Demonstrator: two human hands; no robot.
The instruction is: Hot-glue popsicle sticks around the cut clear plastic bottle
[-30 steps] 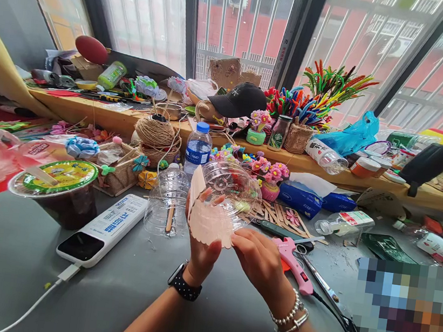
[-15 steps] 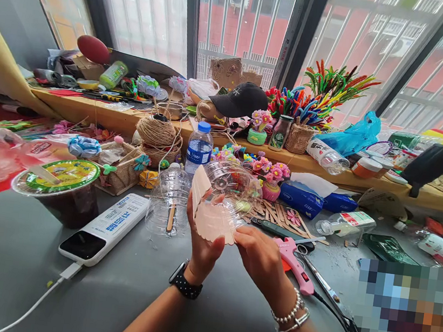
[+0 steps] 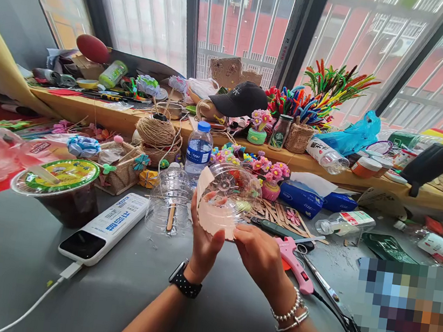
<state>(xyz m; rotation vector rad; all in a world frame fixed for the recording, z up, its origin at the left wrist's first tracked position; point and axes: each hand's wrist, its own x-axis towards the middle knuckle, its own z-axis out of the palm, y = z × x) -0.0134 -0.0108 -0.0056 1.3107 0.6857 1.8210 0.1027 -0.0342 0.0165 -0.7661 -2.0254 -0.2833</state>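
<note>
As you look down through the head camera, your left hand (image 3: 204, 242) is raised above the grey table (image 3: 9, 258) with its fingers closed around a clear bottle half (image 3: 230, 191), thumb on the near side and fingertips showing through the plastic. The piece is held up near the middle of the view, tipped on its side with its domed end facing away from you. A row of pink sticks (image 3: 214, 220) wraps its near rim, side by side. Your right hand (image 3: 261, 255) sits just beside the left, fingers curled narrow, their tips pinched on the lower right end of that row. A black watch (image 3: 184, 282) is on your left wrist and beaded bracelets (image 3: 289, 316) on your right. A pink glue gun (image 3: 294, 260) lies on the table just right of your right hand. To the left, a second clear bottle piece (image 3: 168, 202) stands upright with a wooden stick inside, and nearer you lies a white power bank (image 3: 105, 227) with its cable plugged in. Behind stand a water bottle (image 3: 198, 149) and a ball of twine (image 3: 156, 131).
</note>
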